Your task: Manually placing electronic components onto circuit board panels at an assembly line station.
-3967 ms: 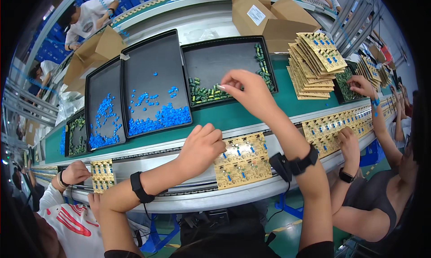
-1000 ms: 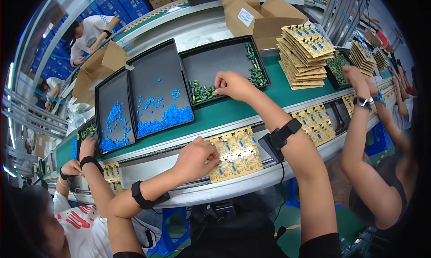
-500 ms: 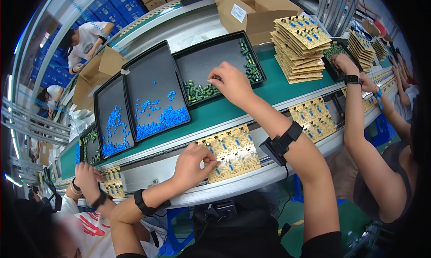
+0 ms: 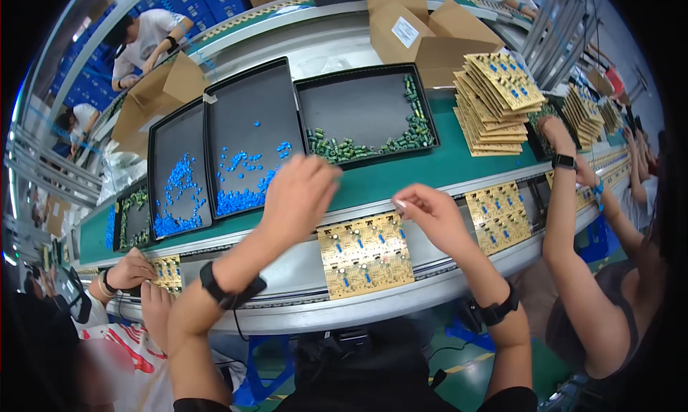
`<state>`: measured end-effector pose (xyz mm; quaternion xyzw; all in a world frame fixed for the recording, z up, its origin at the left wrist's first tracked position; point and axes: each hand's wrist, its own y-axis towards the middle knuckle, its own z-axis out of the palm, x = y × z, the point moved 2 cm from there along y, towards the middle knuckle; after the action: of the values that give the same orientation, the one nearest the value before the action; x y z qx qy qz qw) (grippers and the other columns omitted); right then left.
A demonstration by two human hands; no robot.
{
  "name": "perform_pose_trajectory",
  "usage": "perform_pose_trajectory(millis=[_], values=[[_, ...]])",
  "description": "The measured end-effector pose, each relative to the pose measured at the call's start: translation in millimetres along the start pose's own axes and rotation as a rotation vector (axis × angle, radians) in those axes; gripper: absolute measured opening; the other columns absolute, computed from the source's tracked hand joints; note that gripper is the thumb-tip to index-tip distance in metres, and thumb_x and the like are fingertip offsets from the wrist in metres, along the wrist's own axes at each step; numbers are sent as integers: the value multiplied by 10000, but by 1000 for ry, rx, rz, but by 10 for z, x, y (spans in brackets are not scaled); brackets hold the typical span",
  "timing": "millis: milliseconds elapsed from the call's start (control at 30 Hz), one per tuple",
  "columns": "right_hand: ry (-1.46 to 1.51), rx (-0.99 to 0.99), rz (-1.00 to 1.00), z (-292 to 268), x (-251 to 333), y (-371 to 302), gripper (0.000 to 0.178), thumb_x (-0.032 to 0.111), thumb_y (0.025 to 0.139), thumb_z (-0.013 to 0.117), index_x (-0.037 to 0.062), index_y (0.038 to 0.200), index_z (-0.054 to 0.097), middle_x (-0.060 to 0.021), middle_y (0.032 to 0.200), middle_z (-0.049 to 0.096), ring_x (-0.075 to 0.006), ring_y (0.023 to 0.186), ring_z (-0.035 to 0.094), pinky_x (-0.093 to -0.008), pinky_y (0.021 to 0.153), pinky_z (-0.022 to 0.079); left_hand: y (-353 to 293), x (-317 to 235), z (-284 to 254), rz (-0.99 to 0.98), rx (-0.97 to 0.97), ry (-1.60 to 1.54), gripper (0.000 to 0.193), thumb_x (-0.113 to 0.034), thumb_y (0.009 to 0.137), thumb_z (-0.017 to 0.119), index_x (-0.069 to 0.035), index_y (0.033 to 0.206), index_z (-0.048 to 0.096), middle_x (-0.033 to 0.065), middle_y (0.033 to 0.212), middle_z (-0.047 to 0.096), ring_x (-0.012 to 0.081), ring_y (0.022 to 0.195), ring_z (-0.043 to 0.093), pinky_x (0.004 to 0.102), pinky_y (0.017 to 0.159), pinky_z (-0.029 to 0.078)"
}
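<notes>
My left hand is raised over the near right corner of the middle tray of small blue parts; motion smears its fingers. My right hand is pinched closed just above the upper right corner of a tan circuit board. Whatever lies between those fingertips is too small to make out. This board rests on the conveyor in front of me, with several blue and round parts standing on it. Behind my hands, a black tray has green cylindrical parts along its near and right sides.
Another tray of blue parts stands at the left. Stacked circuit boards rise at the right, near an open cardboard box. A further board lies on the conveyor. Co-workers' hands are on both sides.
My left hand has left the board and moved up to the blue parts' tray. My right hand has come down from the green parts' tray to the board's upper right corner.
</notes>
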<state>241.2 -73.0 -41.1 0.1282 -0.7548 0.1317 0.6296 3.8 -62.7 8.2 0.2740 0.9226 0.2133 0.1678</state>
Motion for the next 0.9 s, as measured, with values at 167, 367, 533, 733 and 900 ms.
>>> perform_pose_trajectory(millis=[167,367,533,733,900], values=[[-17,8,6,-46,-165,-124,157,75,928,528,-2,1023,626,-49,904,655,-103,829,623,-235,711,481,331,440,230,-62,50,113,87,-128,724,691,-108,806,668,47,768,612,238,855,551,363,741,396],[5,10,52,-39,-262,-121,141,36,910,535,18,1026,613,-28,889,654,-71,810,601,-197,697,437,491,485,428,-160,314,110,133,-115,694,720,-118,812,659,18,830,647,217,880,568,369,762,401],[-157,-7,34,-10,-197,-106,100,33,887,575,25,975,621,-18,860,651,-66,770,595,-210,665,438,488,507,453,-192,316,8,154,-89,684,708,-121,827,659,19,764,640,222,827,585,361,756,404],[-356,2,-35,24,-128,-88,63,48,863,615,15,915,632,-27,828,645,-79,721,568,-240,635,439,440,497,416,-198,95,-136,159,-98,737,685,-89,895,680,43,780,628,233,802,602,384,737,448],[-474,-3,-89,56,-51,-87,83,52,821,658,8,884,627,-56,799,622,-131,694,554,-265,635,446,418,466,421,-297,-42,-447,162,-50,784,677,-65,945,676,50,793,617,172,782,629,314,670,498]])
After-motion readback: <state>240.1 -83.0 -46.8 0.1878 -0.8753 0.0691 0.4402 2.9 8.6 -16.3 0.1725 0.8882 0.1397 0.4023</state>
